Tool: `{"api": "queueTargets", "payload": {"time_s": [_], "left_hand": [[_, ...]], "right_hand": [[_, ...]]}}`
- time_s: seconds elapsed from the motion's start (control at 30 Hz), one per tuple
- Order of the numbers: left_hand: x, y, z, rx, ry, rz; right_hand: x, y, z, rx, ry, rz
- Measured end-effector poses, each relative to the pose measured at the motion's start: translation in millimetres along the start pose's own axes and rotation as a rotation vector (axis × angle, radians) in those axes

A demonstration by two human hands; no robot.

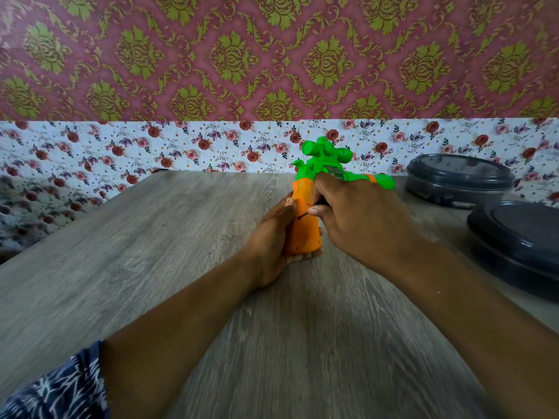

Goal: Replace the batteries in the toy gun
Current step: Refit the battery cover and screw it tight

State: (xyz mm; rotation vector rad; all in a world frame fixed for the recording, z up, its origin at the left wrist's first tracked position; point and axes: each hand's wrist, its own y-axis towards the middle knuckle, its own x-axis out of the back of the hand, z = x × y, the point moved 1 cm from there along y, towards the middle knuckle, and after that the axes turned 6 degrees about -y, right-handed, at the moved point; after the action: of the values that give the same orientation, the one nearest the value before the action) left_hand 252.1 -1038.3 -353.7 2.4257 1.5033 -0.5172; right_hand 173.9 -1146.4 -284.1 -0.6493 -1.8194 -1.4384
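The toy gun [314, 189] is held above the far middle of the wooden table [181, 267], slightly right of centre. Its orange grip [302, 228] points toward the camera and downward; the green body, with a green scope on top, sits at the far end, and the green barrel with an orange band extends to the right. The left hand [272, 237] cups the orange grip from the left and from beneath, its fingers curled under the base and its thumb lying against the left side of the grip. The right hand [351, 219] is closed around a thin dark tool [305, 213], of which only a short tip shows; the tip touches the side of the orange grip near its middle. The type of tool cannot be determined, since the hand covers most of it. The right hand also hides the junction between the grip and the green body. On the right side of the table stand two dark round containers with lids: one at the far edge [459, 179] and one nearer, at the right border [520, 246], close together. A floral-patterned sheet [151, 146] covers the lower wall behind the table, with red and gold damask wallpaper [211, 55] above it. A blue patterned sleeve [60, 388] shows at the lower left corner.
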Motion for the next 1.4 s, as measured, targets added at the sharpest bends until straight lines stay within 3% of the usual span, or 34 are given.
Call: {"api": "queueTargets", "payload": {"time_s": [0.17, 0.27, 0.53, 0.63, 0.8, 1.0, 1.23, 1.4], "left_hand": [[-2.3, -1.3, 0.8, -0.012, -0.007, -0.009], [-2.2, -1.0, 2.1, -0.017, 0.001, -0.014], [-5.8, -3.7, 0.6, -0.022, 0.012, -0.029], [-6.2, -4.5, -0.2, -0.034, 0.029, -0.025], [-7.2, -5.0, -1.2, -0.033, 0.02, -0.025], [-8.2, -4.8, -1.4, -0.027, 0.005, -0.022], [-5.6, -1.8, 1.3, -0.024, -0.013, -0.061], [-5.8, -2.4, 2.4, -0.069, -0.001, -0.084]], "right_hand": [[-1.8, -1.3, 8.6, 0.006, -0.023, -0.09], [-2.0, -2.0, 6.1, -0.045, -0.025, -0.048], [3.3, 1.1, 12.8, -0.049, -0.244, -0.082], [2.7, -2.5, 15.0, -0.068, -0.141, 0.021], [-0.6, -0.9, 9.8, -0.103, -0.12, 0.048], [-3.3, -0.1, 0.7, -0.003, 0.065, 0.03], [-6.3, 1.7, 2.1, 0.077, -0.019, -0.1], [-12.5, 1.1, -0.5, -0.012, 0.025, -0.118]]}}
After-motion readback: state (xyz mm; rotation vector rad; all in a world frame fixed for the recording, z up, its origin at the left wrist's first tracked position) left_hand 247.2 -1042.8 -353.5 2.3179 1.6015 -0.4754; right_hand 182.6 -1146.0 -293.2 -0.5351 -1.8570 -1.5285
